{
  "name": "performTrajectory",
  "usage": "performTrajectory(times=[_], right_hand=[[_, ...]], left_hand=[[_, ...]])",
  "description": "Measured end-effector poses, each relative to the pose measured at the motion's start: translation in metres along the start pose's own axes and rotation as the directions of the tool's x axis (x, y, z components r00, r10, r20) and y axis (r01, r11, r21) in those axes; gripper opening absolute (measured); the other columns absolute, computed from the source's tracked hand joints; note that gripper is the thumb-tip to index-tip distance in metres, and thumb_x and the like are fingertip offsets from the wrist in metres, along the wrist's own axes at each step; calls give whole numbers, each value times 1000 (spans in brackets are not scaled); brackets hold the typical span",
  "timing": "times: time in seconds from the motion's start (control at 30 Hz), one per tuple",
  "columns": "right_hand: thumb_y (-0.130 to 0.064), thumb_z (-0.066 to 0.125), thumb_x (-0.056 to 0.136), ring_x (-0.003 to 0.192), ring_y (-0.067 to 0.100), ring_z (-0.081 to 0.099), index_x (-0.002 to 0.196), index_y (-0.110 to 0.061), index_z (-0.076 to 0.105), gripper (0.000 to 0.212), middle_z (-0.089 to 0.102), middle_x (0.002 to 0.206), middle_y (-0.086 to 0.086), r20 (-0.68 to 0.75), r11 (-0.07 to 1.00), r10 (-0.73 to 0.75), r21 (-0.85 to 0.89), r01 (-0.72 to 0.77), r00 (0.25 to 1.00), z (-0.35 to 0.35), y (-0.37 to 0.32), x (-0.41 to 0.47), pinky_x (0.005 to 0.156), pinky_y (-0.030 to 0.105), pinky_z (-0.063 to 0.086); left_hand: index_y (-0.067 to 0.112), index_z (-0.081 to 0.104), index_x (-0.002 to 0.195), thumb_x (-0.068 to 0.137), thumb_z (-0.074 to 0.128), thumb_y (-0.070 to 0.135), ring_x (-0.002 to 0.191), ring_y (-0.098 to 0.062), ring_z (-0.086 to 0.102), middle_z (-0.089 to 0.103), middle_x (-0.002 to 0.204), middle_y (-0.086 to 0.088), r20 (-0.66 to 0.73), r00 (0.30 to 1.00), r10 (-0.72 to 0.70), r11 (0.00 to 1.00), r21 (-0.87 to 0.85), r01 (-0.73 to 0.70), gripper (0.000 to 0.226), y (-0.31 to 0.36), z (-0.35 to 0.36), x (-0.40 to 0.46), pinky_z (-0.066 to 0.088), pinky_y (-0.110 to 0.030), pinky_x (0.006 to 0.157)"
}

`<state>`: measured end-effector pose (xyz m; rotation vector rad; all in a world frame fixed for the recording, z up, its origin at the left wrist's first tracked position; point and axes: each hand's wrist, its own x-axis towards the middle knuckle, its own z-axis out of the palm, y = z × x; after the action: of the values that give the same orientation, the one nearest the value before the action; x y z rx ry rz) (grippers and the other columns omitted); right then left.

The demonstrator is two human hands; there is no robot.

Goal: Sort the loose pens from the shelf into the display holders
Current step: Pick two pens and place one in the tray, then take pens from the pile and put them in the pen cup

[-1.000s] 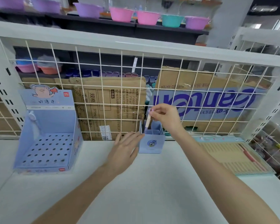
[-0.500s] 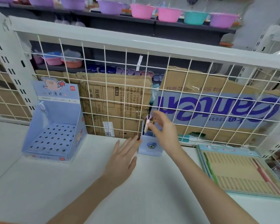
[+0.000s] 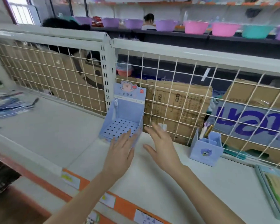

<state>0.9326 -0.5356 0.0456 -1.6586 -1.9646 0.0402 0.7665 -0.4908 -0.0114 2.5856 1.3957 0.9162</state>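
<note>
Nearest, our left hand (image 3: 120,149) and right hand (image 3: 162,147) hover over the shelf (image 3: 58,136) with fingers spread and released, grasping nothing. Just beyond, the perforated display holder (image 3: 121,120) stands without pens; the small holder (image 3: 206,148) at right has two pens (image 3: 205,130). Loose pens (image 3: 11,104) lie far left; we should carry them one at a time, seating each upright in a hole.

From my remote seat, a white wire grid (image 3: 176,97) backed the shelving. Behind the grid leaned flattened cardboard boxes (image 3: 176,101), one printed with blue lettering (image 3: 249,120). Above the grid, a dark ledge carried a row of purple, pink and teal plastic basins (image 3: 196,27). Below the grid, orange price-tag strips (image 3: 124,206) lined the front edge.
</note>
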Motion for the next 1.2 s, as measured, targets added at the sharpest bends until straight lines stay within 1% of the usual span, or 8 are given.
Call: performTrajectory(times=[0.17, 0.37, 0.5, 0.6, 0.73, 0.9, 1.07, 1.2], right_hand=[[-38, 47, 96, 146, 21, 2, 149, -25, 15, 63, 0, 158, 3, 201, 998, 43, -57, -32, 979, 46, -72, 15, 116, 36, 7], [-42, 42, 97, 146, 23, 2, 150, -28, 8, 64, -5, 158, 2, 269, 999, 34, -39, -25, 962, 105, -167, 44, 115, 40, 7], [-43, 45, 96, 144, 24, 11, 150, -27, 6, 69, 0, 159, 5, 334, 998, -49, 43, 36, 941, 145, -236, 70, 113, 38, 16], [-43, 45, 96, 144, 26, 13, 150, -26, 7, 69, 2, 158, 7, 387, 991, -134, 73, 114, 912, 171, -284, 91, 112, 38, 17], [-40, 48, 95, 144, 26, 13, 150, -24, 9, 68, 5, 158, 8, 421, 974, -227, 100, 204, 878, 202, -334, 123, 113, 39, 17], [-38, 50, 95, 144, 24, 12, 150, -24, 12, 68, 9, 158, 8, 474, 960, -281, 155, 235, 835, 253, -366, 164, 114, 37, 16], [-34, 53, 94, 142, 24, 19, 149, -22, 17, 67, 16, 156, 7, 516, 955, -290, 203, 214, 806, 314, -380, 216, 112, 36, 21], [-31, 54, 93, 136, 23, 30, 145, -17, 27, 60, 29, 150, 5, 514, 961, -249, 233, 146, 821, 355, -387, 269, 108, 33, 27]], left_hand=[[21, 42, 134, 87, 35, 32, 117, -29, 57, 54, 134, -10, 3, 996, -84, 980, 182, 82, 48, -80, -59, -29, 40, -57, 93], [18, 49, 128, 85, 36, 39, 106, -33, 63, 60, 125, -13, 41, 966, -256, 912, 342, 227, 50, -175, -129, -75, 48, -58, 81], [17, 42, 138, 89, 32, 43, 123, -38, 49, 48, 139, -13, -68, 928, -365, 869, 332, 366, 56, -232, -181, -113, 34, -61, 99], [22, 24, 147, 96, 40, 39, 139, -30, 26, 27, 153, -5, -157, 866, -474, 813, 300, 499, 56, -265, -219, -135, 14, -51, 112], [15, 40, 139, 92, 47, 35, 127, -31, 42, 51, 134, -11, -265, 819, -509, 775, 274, 570, 52, -303, -252, -150, 27, -57, 104], [16, 46, 136, 85, 27, 47, 129, -30, 41, 52, 134, -6, -271, 792, -547, 755, 250, 607, 62, -352, -258, -159, 24, -55, 107], [21, 31, 144, 94, 46, 30, 139, -28, 25, 34, 148, -5, -234, 756, -612, 716, 242, 655, 53, -414, -255, -152, 14, -56, 113], [27, 20, 147, 97, 41, 33, 142, -20, 17, 21, 153, 1, -149, 738, -658, 685, 289, 669, 55, -475, -261, -123, 10, -49, 116]])
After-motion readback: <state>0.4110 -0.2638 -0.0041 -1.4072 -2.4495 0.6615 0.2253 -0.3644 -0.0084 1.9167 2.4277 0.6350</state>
